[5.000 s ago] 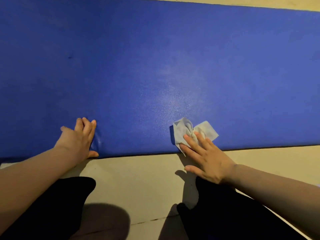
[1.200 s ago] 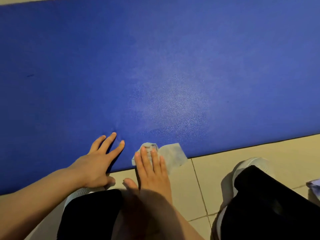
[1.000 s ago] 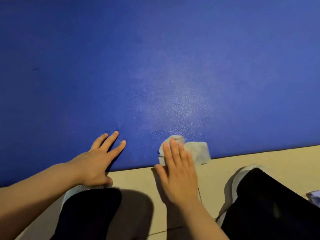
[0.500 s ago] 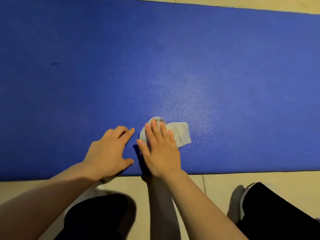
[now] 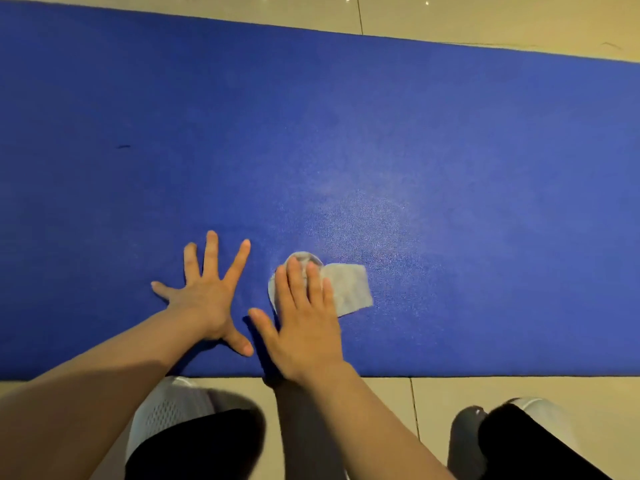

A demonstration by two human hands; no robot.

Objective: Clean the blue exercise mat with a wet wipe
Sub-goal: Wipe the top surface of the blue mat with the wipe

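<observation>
Head view: one blue mat (image 5: 346, 133) fills the frame's middle. One wet wipe (image 5: 346, 289) lies lower centre under the right hand (image 5: 304, 327), fingers straight, together. Left hand (image 5: 204, 299) beside it, fingers splayed flat.

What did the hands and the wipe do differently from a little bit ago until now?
The right hand slid the wet wipe from the near edge farther onto the blue mat. The left hand, which five seconds ago gripped the mat's near edge, let go, moved farther onto the mat and now lies flat with fingers spread. Unchanged: the right hand's straight fingers press the wipe, and the left hand holds nothing.
</observation>
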